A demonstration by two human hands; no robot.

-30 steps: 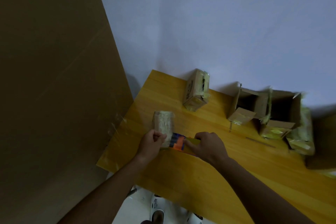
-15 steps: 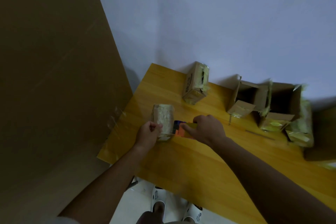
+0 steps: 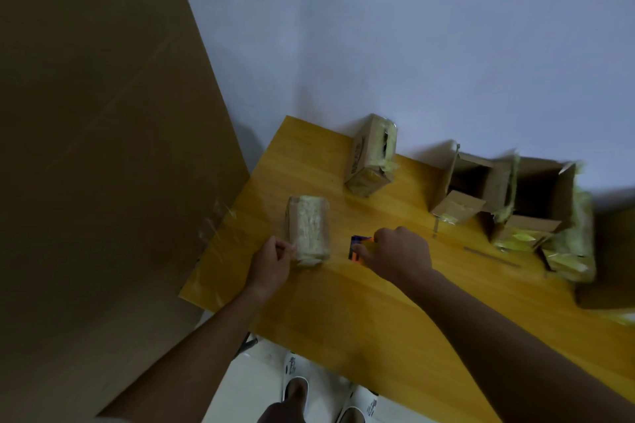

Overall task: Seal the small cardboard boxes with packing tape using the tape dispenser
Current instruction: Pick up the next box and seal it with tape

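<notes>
Left hand (image 3: 271, 263) pinches taped box (image 3: 308, 232); right hand (image 3: 400, 252) grips tape dispenser (image 3: 357, 248)

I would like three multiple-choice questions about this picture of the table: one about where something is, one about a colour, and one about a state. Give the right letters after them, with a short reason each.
1. Where does the taped box lie against the tape dispenser?
A. to its left
B. to its right
C. on top of it

2. What colours show on the tape dispenser?
A. green and white
B. orange and blue
C. all black

3. How are the two boxes at the right by the wall?
A. sealed flat
C. stacked on each other
B. open, flaps out

Answers:
1. A: the taped box sits left of the dispenser, with bare table between them.
2. B: an orange and blue body shows beside the right hand gripping it.
3. B: their dark insides show and the flaps hang outward.

The left hand pinches the taped box's near end.
</notes>
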